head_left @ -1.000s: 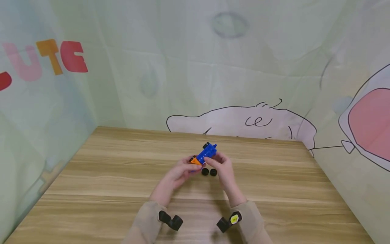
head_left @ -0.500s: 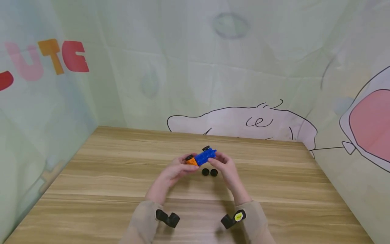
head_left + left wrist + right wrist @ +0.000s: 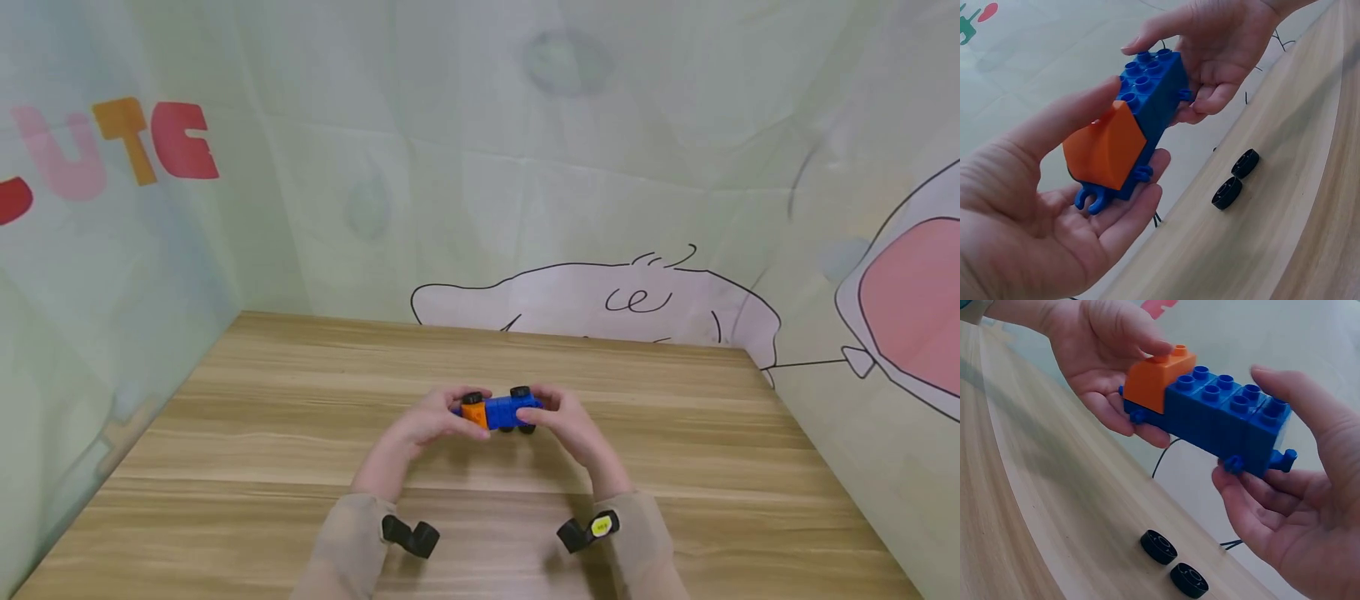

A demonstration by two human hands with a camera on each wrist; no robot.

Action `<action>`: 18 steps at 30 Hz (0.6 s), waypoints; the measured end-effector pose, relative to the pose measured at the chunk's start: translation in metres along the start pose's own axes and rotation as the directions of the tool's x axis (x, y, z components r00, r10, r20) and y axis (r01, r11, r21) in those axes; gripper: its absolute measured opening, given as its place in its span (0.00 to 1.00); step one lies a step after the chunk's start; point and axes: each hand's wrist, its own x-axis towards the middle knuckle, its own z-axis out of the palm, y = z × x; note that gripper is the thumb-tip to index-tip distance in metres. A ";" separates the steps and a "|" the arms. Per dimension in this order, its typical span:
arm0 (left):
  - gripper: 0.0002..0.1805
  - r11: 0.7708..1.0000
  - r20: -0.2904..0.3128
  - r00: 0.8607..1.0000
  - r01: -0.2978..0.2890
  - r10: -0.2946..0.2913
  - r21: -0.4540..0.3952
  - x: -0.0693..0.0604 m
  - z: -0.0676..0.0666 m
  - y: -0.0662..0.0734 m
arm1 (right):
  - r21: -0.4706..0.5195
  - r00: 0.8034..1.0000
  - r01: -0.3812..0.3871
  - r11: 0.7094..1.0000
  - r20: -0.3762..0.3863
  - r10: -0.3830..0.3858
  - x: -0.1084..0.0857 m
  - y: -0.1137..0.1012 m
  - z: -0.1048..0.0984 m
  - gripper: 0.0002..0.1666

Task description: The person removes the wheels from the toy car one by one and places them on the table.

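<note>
So you've got the toy truck made of blue plastic blocks with an orange cab [image 3: 502, 412] held up over the wood-grain table [image 3: 300, 375] in both hands: your left hand [image 3: 429, 425] grips the cab end, thumb on top, and your right hand [image 3: 564, 421] holds the blue rear end. Your head view shows two black wheels [image 3: 520, 392] on the far side; the wrist cams show the near side instead, with bare blue pegs [image 3: 1234, 464]. Only the left wrist cam gets you the forked blue hook [image 3: 1091, 200] at the front. Head view half hides the two loose black discs [image 3: 1189, 580]; both wrist cams show them on the tabletop, just beside each other. You've got wide tabletop left and right, less toward the back edge, where pale printed cloth [image 3: 375, 192] rises.
</note>
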 end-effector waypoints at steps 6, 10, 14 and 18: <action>0.38 0.995 0.044 0.999 0.017 -0.022 0.103 -0.001 0.001 0.001 | -0.018 0.990 0.030 0.999 0.140 -0.027 0.000 0.003 -0.006 0.32; 0.38 0.992 0.068 0.998 0.003 -0.011 0.128 -0.003 0.001 0.001 | -0.023 0.983 0.020 1.000 0.183 -0.016 0.000 0.004 -0.007 0.33; 0.40 0.989 0.088 0.996 -0.001 -0.012 0.145 -0.004 0.000 0.001 | -0.028 0.980 -0.003 1.000 0.197 0.009 0.000 0.004 -0.008 0.33; 0.42 0.992 0.074 0.997 0.010 -0.020 0.129 -0.004 0.000 0.000 | -0.048 0.984 -0.018 0.999 0.175 0.026 -0.001 0.003 -0.007 0.32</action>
